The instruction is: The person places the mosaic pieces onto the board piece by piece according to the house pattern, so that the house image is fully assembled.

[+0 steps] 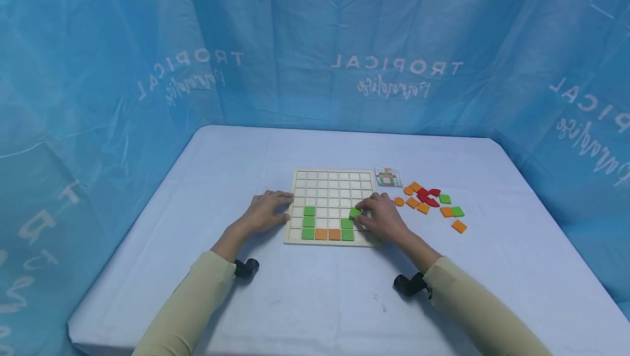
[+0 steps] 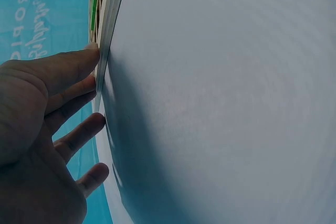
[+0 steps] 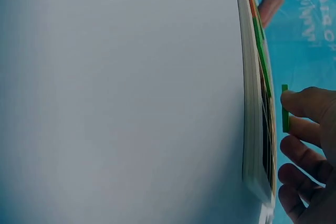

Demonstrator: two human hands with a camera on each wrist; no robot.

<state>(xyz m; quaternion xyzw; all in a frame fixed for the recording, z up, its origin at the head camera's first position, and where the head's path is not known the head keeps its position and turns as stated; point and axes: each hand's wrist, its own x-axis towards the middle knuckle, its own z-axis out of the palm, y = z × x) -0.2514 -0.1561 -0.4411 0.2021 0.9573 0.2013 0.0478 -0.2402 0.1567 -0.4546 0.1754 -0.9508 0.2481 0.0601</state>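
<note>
A pale wooden grid board (image 1: 325,185) lies on the table. My left hand (image 1: 267,211) touches its left edge with fingers spread and fairly straight; the left wrist view has the thumb (image 2: 73,66) right at the rim. Over the right part of the board, my right hand (image 1: 383,218) pinches a green square tile (image 1: 354,212) between thumb and fingers. Edge-on in the right wrist view, that tile (image 3: 285,124) stands above the board surface. Three green tiles (image 1: 308,222) form a column, two orange tiles (image 1: 327,234) fill the bottom row, and two green tiles (image 1: 346,229) stack at right.
A small pattern card (image 1: 388,176) lies beside the board's upper right corner. Farther right are scattered loose pieces: red curved ones (image 1: 432,202), orange squares (image 1: 459,226), orange discs (image 1: 399,202) and green squares (image 1: 445,199). Blue printed curtains (image 1: 315,44) surround the white-covered table (image 1: 305,301).
</note>
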